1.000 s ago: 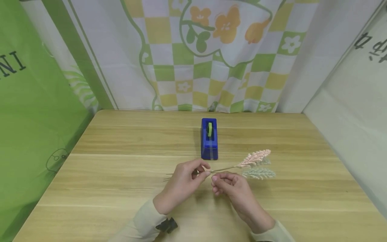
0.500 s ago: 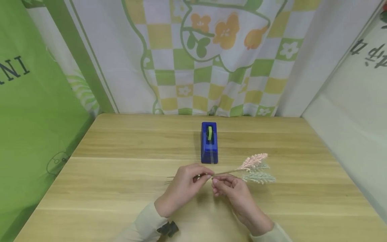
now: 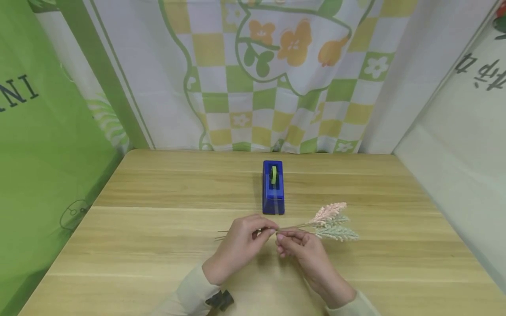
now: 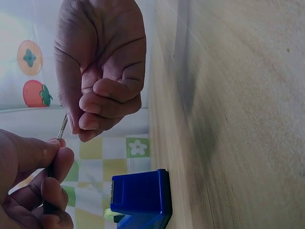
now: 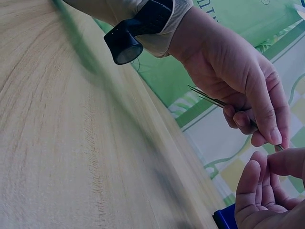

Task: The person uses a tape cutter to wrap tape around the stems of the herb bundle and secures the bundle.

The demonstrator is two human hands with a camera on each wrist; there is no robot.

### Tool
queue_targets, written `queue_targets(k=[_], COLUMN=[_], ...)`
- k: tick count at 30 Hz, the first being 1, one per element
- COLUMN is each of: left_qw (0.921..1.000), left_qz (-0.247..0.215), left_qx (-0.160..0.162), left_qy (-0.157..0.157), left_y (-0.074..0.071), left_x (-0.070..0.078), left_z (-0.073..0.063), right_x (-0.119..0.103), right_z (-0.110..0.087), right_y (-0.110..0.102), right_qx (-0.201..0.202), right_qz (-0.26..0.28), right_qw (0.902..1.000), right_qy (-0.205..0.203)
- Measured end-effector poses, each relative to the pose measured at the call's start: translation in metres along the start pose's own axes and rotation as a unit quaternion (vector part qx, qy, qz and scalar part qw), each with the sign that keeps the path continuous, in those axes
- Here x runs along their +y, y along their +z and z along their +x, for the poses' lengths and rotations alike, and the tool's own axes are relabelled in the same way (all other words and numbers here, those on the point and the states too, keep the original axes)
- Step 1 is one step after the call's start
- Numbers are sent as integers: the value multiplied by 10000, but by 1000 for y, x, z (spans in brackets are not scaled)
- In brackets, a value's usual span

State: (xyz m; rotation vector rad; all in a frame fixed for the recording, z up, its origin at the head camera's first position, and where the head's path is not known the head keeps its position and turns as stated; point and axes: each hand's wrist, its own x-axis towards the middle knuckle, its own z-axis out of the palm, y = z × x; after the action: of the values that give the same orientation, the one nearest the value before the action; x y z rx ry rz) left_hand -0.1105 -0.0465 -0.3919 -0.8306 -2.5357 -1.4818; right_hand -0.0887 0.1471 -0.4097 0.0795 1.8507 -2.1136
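Note:
A pink flower spike and green leafy sprigs lie close together on thin stems, their heads to the right in the head view. My left hand grips the bundled stems, and the stem ends stick out behind it. In the left wrist view, thumb and forefinger pinch the stem. Just right of that grip, my right hand pinches the stems with its thumb and forefinger, the other fingers curled. The two sets of fingertips nearly touch. Both hands hide parts of the stems.
A blue tape dispenser with a yellow-green roll stands just beyond the hands on the wooden table. A black wrist camera is strapped to the left sleeve. A patterned curtain hangs behind the table.
The pink flower spike has swung down towards the green sprigs, so the heads now sit closer together. Both hands stay almost in place; the head view has tilted slightly.

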Motion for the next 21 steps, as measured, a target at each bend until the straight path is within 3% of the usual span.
queue_targets(k=[9, 16, 21], left_qw=[10000, 9999, 9999], left_qz=[75, 49, 41], left_qx=[61, 78, 43], left_qy=[12, 98, 103], left_y=[0, -2, -2], left_x=[0, 0, -1], left_z=[0, 1, 0], right_x=[1, 5, 5], right_z=[1, -1, -4], right_y=[-1, -2, -4], right_qx=[-9, -383, -741], right_qz=[-6, -240, -873], right_qw=[10000, 9989, 9934], right_qy=[44, 123, -13])
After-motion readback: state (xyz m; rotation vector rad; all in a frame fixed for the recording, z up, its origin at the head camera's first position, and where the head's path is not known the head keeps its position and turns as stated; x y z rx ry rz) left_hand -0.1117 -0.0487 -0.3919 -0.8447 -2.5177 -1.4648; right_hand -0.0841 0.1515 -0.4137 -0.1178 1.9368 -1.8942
